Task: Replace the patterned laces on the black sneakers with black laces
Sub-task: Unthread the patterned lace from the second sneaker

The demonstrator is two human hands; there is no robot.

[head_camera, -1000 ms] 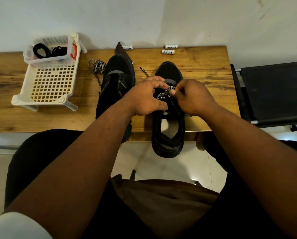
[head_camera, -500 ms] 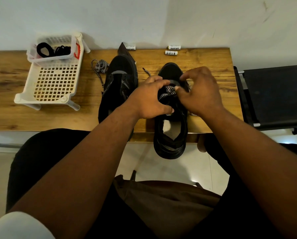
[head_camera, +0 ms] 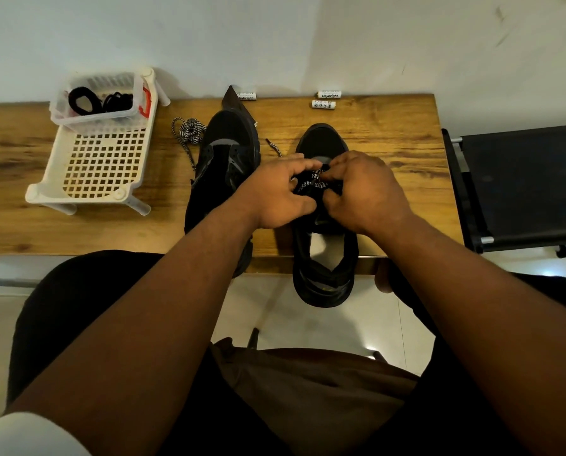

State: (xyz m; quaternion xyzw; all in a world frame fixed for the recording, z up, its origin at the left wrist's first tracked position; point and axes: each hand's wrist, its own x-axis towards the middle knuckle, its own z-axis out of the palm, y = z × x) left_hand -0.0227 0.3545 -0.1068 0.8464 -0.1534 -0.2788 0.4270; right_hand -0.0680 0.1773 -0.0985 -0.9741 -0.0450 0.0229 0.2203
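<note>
The head view, the only one, looks down on a wooden table (head_camera: 390, 139) that runs across the upper half of the frame. At centre, both hands work over the right sneaker (head_camera: 324, 258), whose heel hangs past the near table edge. The left hand (head_camera: 275, 195) has its fingers curled in at the shoe's left side; whether it pinches lace or only steadies the upper I cannot tell. The right hand (head_camera: 364, 192) is closed narrow, fingertips pinched on the patterned lace (head_camera: 314, 181), which still crosses the eyelets between the two hands. One loose tip (head_camera: 273, 147) of that lace lies on the wood just left of the toe.

Left of centre, the left sneaker (head_camera: 224, 172) lies leaning on its side with no patterned lace visible in it. A bundled patterned lace (head_camera: 189, 131) sits on the table touching its upper left side, so that shoe appears already stripped.

In the upper left, a white rack (head_camera: 97, 166) carries a clear tub (head_camera: 94, 118) holding the coiled black laces (head_camera: 100, 101), untouched.

As a judgement: the task is under halfway. One shoe is unlaced and the second is partly undone; left are the rest of this unlacing and threading black laces through both shoes.
</note>
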